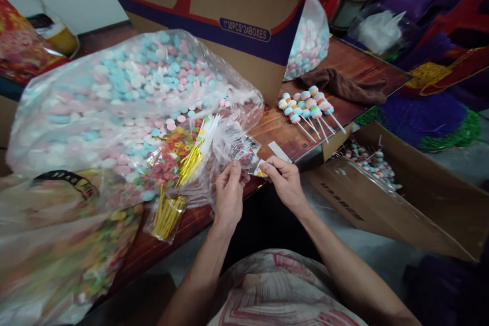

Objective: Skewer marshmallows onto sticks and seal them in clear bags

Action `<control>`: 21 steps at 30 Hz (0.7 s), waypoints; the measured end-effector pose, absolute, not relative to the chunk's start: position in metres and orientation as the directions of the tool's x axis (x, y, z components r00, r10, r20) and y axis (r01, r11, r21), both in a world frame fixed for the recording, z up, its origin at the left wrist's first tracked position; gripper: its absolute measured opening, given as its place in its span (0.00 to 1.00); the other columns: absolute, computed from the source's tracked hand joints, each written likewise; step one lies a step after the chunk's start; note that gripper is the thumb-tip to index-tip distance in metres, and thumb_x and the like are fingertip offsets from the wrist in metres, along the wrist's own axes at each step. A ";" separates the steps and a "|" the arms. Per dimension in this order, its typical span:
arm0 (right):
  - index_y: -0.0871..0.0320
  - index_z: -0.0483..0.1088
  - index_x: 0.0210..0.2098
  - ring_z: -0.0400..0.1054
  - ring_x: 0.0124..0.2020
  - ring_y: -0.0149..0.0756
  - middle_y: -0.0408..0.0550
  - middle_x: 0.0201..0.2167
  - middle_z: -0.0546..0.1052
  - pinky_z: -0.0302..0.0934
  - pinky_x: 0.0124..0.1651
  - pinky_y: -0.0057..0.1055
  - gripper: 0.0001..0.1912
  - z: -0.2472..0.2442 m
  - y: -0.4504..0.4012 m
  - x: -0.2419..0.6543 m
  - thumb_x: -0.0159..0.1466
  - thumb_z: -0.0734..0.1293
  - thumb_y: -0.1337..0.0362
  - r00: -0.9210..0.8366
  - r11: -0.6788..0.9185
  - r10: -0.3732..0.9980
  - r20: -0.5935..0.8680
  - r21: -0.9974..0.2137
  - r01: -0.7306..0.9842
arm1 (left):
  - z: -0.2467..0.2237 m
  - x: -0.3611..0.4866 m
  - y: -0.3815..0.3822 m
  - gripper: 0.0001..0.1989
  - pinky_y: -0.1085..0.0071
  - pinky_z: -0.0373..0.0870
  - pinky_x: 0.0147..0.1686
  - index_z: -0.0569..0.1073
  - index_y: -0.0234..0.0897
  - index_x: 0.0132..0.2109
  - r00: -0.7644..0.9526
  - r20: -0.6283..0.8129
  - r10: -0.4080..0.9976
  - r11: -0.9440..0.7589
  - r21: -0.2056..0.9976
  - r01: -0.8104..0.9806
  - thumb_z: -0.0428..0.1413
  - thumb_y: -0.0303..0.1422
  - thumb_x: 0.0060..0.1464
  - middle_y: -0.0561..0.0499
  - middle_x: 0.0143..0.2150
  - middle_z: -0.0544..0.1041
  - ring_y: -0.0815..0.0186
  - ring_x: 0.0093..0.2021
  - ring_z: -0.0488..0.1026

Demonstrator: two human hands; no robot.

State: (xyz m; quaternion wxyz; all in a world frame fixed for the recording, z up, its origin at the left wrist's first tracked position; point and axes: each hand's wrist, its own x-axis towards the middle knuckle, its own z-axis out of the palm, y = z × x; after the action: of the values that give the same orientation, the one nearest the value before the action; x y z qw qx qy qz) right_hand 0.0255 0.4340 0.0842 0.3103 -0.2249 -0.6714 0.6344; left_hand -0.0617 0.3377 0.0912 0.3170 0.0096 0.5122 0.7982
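Near the table's front edge, both hands pinch a small clear printed plastic bag [247,152]. My left hand [230,191] grips its near left side between thumb and fingers. On the right, my right hand [284,179] holds the corner, where a yellow and white patch shows. Crumpled clear plastic lies just beyond the left fingers, with white sticks [209,132] and gold twist ties [191,163] beside it. Ring-shaped gummies [168,155] lie at the mouth of a big bag of pastel marshmallows [133,81]. Several finished marshmallow skewers [307,104] rest on the table to the right.
A large cardboard box [206,5] stands at the back. At the lower right, an open carton [367,209] holds more skewers. A brown cloth [344,86] lies near the table's right end. A packet of gold ties [168,219] and a bag of gummies [76,249] sit at left.
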 end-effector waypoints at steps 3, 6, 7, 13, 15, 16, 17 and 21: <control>0.57 0.67 0.24 0.54 0.24 0.30 0.39 0.21 0.62 0.51 0.29 0.28 0.18 0.085 0.434 0.026 0.67 0.68 0.56 -0.725 0.095 0.676 0.133 -0.991 -0.093 | 0.095 -0.064 0.337 0.14 0.76 0.68 0.32 0.81 0.36 0.32 -0.754 -0.347 0.557 -0.256 0.793 -0.553 0.72 0.40 0.40 0.51 0.33 0.78 0.72 0.33 0.71; 0.58 0.69 0.24 0.54 0.24 0.30 0.39 0.22 0.63 0.51 0.29 0.28 0.16 0.084 0.435 0.028 0.66 0.69 0.57 -0.723 0.084 0.676 0.141 -0.990 -0.115 | 0.095 -0.066 0.337 0.14 0.77 0.67 0.32 0.82 0.35 0.32 -0.768 -0.347 0.538 -0.253 0.803 -0.540 0.73 0.36 0.36 0.52 0.31 0.78 0.73 0.31 0.71; 0.58 0.69 0.24 0.54 0.24 0.30 0.39 0.22 0.63 0.51 0.29 0.28 0.16 0.084 0.436 0.028 0.65 0.70 0.58 -0.718 0.080 0.681 0.140 -0.990 -0.117 | 0.095 -0.065 0.337 0.14 0.77 0.67 0.33 0.82 0.35 0.32 -0.777 -0.337 0.532 -0.265 0.805 -0.531 0.73 0.35 0.37 0.52 0.30 0.78 0.73 0.31 0.71; 0.58 0.72 0.27 0.55 0.23 0.29 0.39 0.23 0.66 0.50 0.27 0.27 0.13 0.079 0.434 0.027 0.64 0.72 0.58 -0.710 -0.038 0.701 0.073 -0.989 -0.140 | 0.093 -0.059 0.338 0.10 0.72 0.70 0.45 0.81 0.37 0.33 -0.820 -0.262 0.509 -0.326 0.822 -0.466 0.71 0.35 0.42 0.52 0.33 0.80 0.70 0.36 0.75; 0.58 0.73 0.30 0.55 0.23 0.29 0.39 0.23 0.66 0.49 0.26 0.26 0.11 0.080 0.431 0.025 0.63 0.73 0.57 -0.717 -0.105 0.696 0.032 -0.984 -0.145 | 0.093 -0.057 0.339 0.10 0.70 0.71 0.47 0.81 0.39 0.33 -0.841 -0.234 0.487 -0.330 0.843 -0.425 0.71 0.36 0.43 0.52 0.35 0.81 0.68 0.38 0.76; 0.58 0.73 0.30 0.55 0.23 0.29 0.39 0.22 0.66 0.49 0.25 0.26 0.12 0.081 0.430 0.024 0.62 0.73 0.57 -0.719 -0.127 0.695 0.018 -0.981 -0.148 | 0.093 -0.056 0.340 0.10 0.69 0.71 0.47 0.81 0.40 0.34 -0.849 -0.222 0.480 -0.327 0.853 -0.407 0.70 0.36 0.43 0.52 0.36 0.81 0.67 0.38 0.76; 0.58 0.73 0.30 0.55 0.23 0.29 0.39 0.22 0.66 0.49 0.25 0.26 0.12 0.081 0.429 0.023 0.62 0.74 0.57 -0.717 -0.138 0.697 0.013 -0.979 -0.151 | 0.094 -0.055 0.340 0.10 0.68 0.72 0.47 0.81 0.41 0.35 -0.854 -0.214 0.475 -0.321 0.861 -0.394 0.70 0.38 0.44 0.52 0.36 0.81 0.66 0.39 0.76; 0.58 0.71 0.25 0.53 0.23 0.29 0.38 0.20 0.65 0.48 0.27 0.27 0.16 0.085 0.430 0.023 0.62 0.74 0.56 -0.704 -0.107 0.709 0.044 -0.980 -0.169 | 0.094 -0.056 0.339 0.12 0.69 0.74 0.42 0.81 0.41 0.34 -0.853 -0.239 0.464 -0.302 0.863 -0.406 0.69 0.42 0.45 0.51 0.35 0.80 0.66 0.37 0.76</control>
State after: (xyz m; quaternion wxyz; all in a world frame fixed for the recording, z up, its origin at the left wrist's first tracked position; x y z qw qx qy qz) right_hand 0.0229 0.4303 0.0849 0.3100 -0.2282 -0.5922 0.7079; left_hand -0.0564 0.3386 0.0945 0.2696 0.0278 0.5259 0.8062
